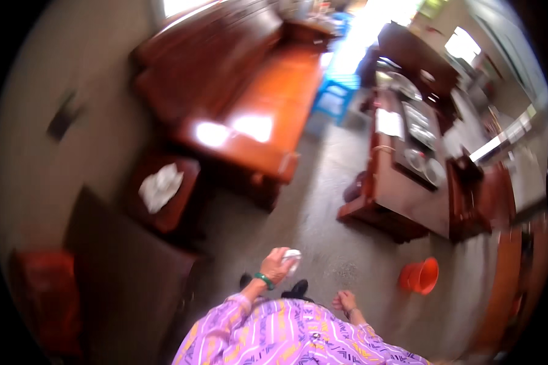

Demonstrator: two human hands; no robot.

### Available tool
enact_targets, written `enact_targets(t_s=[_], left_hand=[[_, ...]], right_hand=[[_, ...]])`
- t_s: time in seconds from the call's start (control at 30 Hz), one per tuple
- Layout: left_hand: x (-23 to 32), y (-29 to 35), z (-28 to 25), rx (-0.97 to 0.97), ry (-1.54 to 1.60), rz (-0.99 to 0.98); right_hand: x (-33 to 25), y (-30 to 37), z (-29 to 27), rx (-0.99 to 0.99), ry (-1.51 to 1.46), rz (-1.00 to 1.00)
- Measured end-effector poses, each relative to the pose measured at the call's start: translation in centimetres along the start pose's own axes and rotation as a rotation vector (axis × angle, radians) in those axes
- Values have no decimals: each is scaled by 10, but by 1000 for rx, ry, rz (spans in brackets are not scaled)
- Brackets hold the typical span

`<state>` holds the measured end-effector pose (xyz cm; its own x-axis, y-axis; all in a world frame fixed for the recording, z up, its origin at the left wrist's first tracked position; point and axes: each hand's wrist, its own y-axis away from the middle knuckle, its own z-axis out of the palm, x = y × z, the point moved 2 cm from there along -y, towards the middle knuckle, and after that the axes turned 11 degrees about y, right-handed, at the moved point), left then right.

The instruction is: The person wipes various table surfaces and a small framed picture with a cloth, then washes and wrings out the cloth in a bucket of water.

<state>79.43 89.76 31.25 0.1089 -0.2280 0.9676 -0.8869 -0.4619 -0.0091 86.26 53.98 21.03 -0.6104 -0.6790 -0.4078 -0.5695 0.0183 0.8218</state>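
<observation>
My left hand [275, 267], with a green bangle on the wrist, is closed around a small white rounded object [292, 260]. Blur hides its exact kind. Lower right of it, my right hand [345, 300] hangs near my body with its fingers curled in, and nothing shows in it. Both hands are above the grey floor [323, 243], apart from any furniture. The right hand is nearest to an orange-red bucket [419, 277], which stands on the floor off to the right.
A long wooden bench [256, 115] stands ahead on the left, beside a small side table [146, 213] bearing a crumpled white cloth or bag [161, 187]. On the right, a low wooden table [402, 204] carries a dark tray [417, 164] with dishes. A blue plastic stool [335, 97] stands between them.
</observation>
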Motion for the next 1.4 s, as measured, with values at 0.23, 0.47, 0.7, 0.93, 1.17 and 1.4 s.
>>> enact_targets(t_s=[0.23,0.47,0.7,0.93,1.17,1.4], left_hand=[[1,-83,88,142,585,-287],[19,-66,252,-138,824,-490],[98,-50,345,-464,776,-702],[103,-91,399,-717,749,-467],[119,-146,444,-621,673,-497],[128,-152,502,-705,546,-525]], right_hand=[[150,-2,-74,131,-401,306],[161,-55,-115,78,-762,21],[-40,29,-197,-87,-830,-348],[-68,8,-219,-117,-915,-502],[-90,-18,-288,316,-986,-468],[-61,-33,-326,376,-1135,-412]])
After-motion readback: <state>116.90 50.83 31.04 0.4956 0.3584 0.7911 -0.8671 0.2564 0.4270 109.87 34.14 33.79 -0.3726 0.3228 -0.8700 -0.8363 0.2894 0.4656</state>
